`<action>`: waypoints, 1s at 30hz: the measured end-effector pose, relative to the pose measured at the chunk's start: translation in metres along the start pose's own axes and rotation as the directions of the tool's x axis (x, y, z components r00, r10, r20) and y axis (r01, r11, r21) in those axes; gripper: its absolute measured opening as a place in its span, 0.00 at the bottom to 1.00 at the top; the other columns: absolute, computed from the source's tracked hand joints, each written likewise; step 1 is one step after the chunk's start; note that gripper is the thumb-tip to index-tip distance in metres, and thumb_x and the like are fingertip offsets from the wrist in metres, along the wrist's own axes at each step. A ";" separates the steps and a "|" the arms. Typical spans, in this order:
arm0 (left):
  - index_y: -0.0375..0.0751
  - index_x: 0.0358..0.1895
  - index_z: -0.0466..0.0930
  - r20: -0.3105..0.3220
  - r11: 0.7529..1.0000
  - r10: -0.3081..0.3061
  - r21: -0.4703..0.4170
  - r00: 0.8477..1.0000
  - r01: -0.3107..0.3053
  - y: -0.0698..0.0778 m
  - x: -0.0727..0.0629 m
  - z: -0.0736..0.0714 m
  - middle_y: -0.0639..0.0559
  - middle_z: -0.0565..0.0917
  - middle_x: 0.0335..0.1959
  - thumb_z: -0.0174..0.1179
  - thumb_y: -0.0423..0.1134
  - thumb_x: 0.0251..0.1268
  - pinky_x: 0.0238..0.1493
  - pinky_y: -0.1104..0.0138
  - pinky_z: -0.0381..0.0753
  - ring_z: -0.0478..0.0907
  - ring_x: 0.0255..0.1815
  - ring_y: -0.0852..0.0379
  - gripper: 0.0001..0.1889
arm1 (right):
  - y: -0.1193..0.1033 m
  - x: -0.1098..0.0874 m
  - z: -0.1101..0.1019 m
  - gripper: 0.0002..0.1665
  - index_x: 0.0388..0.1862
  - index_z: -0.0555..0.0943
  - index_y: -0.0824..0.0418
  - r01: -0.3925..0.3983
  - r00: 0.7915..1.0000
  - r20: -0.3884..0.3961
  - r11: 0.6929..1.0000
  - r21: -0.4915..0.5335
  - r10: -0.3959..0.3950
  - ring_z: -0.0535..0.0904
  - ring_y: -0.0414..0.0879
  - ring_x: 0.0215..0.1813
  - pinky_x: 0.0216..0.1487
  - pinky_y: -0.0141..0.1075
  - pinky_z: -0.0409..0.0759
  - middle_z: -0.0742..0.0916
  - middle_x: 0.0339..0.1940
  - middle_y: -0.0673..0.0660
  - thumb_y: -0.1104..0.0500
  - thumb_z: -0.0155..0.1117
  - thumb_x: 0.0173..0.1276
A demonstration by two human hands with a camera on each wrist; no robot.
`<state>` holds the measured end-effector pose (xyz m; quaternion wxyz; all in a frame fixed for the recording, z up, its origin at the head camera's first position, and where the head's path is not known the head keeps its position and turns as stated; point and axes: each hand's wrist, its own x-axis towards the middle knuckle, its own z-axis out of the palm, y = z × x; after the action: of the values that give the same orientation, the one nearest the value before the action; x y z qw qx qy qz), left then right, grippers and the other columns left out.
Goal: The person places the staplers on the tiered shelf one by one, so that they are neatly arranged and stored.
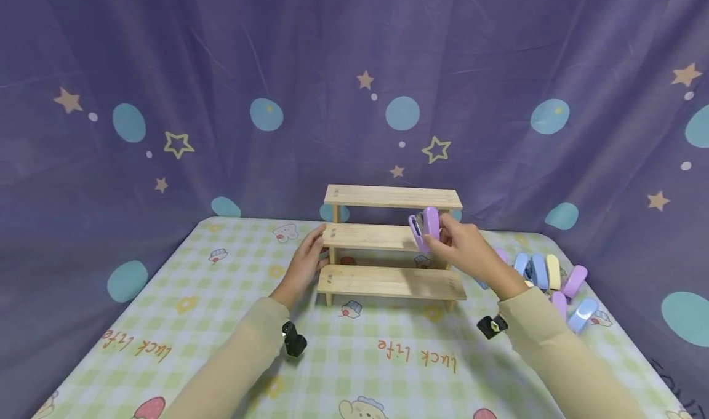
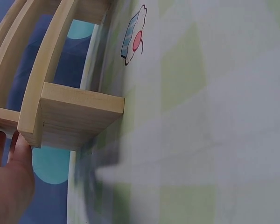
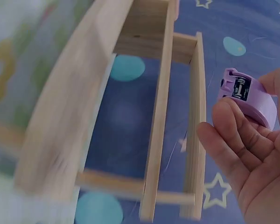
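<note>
A three-tier wooden shelf (image 1: 388,280) stands on the cloth-covered table. My left hand (image 1: 303,264) holds its left side by the middle tier; in the left wrist view the fingers (image 2: 22,150) are at the shelf's end. My right hand (image 1: 471,250) pinches a purple stapler (image 1: 431,225), held up in front of the right part of the middle tier. Seen from the right wrist, the stapler (image 3: 252,100) sits between thumb and fingers, its dark label showing.
Several staplers in blue, yellow and purple lie in a group on the right of the table, among them a yellow stapler (image 1: 552,271) and a light blue stapler (image 1: 583,315). A purple patterned curtain (image 1: 310,50) hangs behind the table.
</note>
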<state>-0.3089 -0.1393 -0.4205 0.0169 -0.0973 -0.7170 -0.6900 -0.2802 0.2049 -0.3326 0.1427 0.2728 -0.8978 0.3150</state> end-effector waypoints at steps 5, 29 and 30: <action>0.49 0.80 0.54 -0.003 1.000 0.008 -0.023 1.000 -0.008 -0.003 0.000 0.001 0.43 0.64 0.74 0.40 0.47 0.85 0.70 0.49 0.70 0.66 0.70 0.42 0.26 | -0.008 0.023 0.017 0.13 0.48 0.75 0.60 -0.004 1.000 0.004 0.993 0.120 0.004 0.81 0.45 0.26 0.24 0.33 0.83 0.84 0.26 0.50 0.53 0.61 0.75; 0.47 0.80 0.54 -0.018 1.000 0.003 -0.022 1.000 -0.003 0.001 -0.002 0.003 0.41 0.60 0.77 0.41 0.47 0.84 0.71 0.49 0.69 0.62 0.73 0.39 0.27 | -0.034 0.130 0.050 0.23 0.35 0.74 0.57 -0.095 0.992 -0.061 0.963 0.251 0.113 0.74 0.47 0.30 0.27 0.37 0.71 0.84 0.30 0.52 0.39 0.63 0.71; 0.47 0.80 0.54 -0.016 1.000 -0.001 -0.024 1.000 0.001 0.002 -0.002 0.003 0.40 0.60 0.77 0.40 0.47 0.84 0.71 0.49 0.69 0.62 0.73 0.39 0.27 | -0.034 0.132 0.052 0.23 0.34 0.74 0.57 -0.106 0.990 -0.057 0.958 0.268 0.125 0.75 0.47 0.31 0.28 0.37 0.71 0.84 0.30 0.53 0.39 0.63 0.71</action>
<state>-0.3059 -0.1365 -0.4193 0.0213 -0.0915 -0.7086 -0.6993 -0.3723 0.0967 -0.2990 0.1195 0.2246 -0.8563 0.4494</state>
